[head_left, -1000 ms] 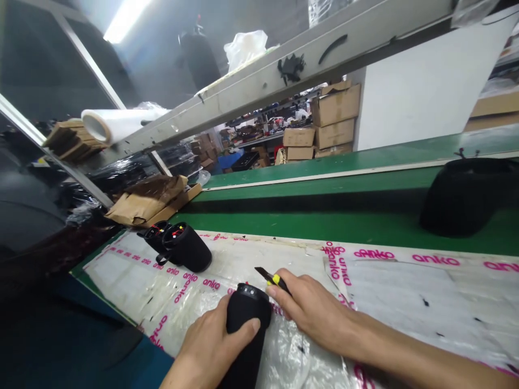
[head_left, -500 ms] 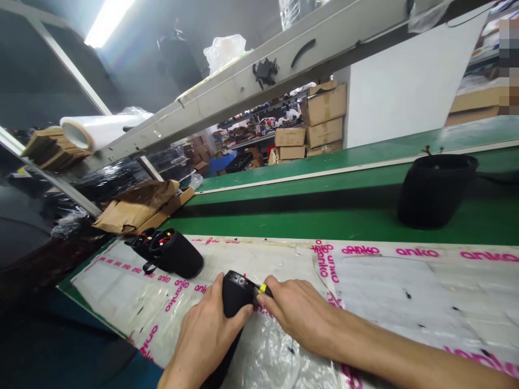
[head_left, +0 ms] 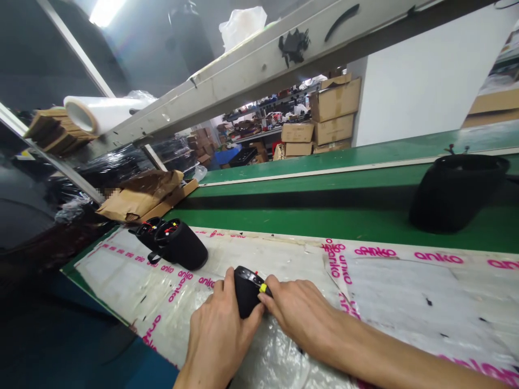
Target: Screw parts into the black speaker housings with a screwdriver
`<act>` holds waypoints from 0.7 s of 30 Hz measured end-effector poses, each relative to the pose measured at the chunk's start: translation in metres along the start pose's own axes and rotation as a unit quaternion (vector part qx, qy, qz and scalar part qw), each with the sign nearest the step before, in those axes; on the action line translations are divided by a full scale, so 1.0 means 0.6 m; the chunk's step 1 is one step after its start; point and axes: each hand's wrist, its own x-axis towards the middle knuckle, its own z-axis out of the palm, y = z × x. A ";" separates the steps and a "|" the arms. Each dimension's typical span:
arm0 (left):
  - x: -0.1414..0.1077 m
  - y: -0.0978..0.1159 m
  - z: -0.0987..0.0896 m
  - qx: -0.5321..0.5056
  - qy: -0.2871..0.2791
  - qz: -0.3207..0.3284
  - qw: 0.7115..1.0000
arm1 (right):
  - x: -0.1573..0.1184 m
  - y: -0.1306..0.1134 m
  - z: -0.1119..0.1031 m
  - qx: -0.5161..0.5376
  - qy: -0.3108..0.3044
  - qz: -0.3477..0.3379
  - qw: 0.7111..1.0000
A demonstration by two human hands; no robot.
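Note:
My left hand (head_left: 221,329) is wrapped round a black, fabric-covered speaker shell (head_left: 246,297), fingers on its far-left side and thumb on the near side. The shell tilts, with its hard black rim facing up and a bit of red at the edge. A small tool with a yellow and black handle (head_left: 263,288) is pinched in my right hand (head_left: 302,310), held against the right part of that rim. Its tip is hidden. Two more black shells (head_left: 186,248) lie to the left, with red and yellow wire ends showing in their open tops.
Printed plastic sheeting (head_left: 389,292) covers the near worktop. Beyond runs a green surface (head_left: 300,216) with another black shell (head_left: 456,194) on the right. Brown cardboard (head_left: 141,200) lies at the back left. A grey beam (head_left: 227,75) crosses overhead, with a plastic film roll (head_left: 101,113) beside it.
The view has shifted slightly, so the scene sits differently in frame. Both hands keep their hold on the shell and the tool; the tool remains at the rim.

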 end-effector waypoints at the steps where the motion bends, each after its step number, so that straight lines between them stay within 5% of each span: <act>1: -0.002 0.000 -0.002 -0.005 -0.002 -0.003 1.000 | 0.000 0.000 0.000 -0.005 -0.002 0.000 1.000; 10: -0.007 -0.032 -0.031 -0.165 -0.121 -0.029 0.978 | -0.008 0.009 -0.010 -0.064 -0.032 0.008 0.997; 21: 0.003 -0.042 -0.025 -0.219 -0.161 -0.007 0.962 | -0.008 0.022 -0.012 -0.089 -0.030 -0.013 0.996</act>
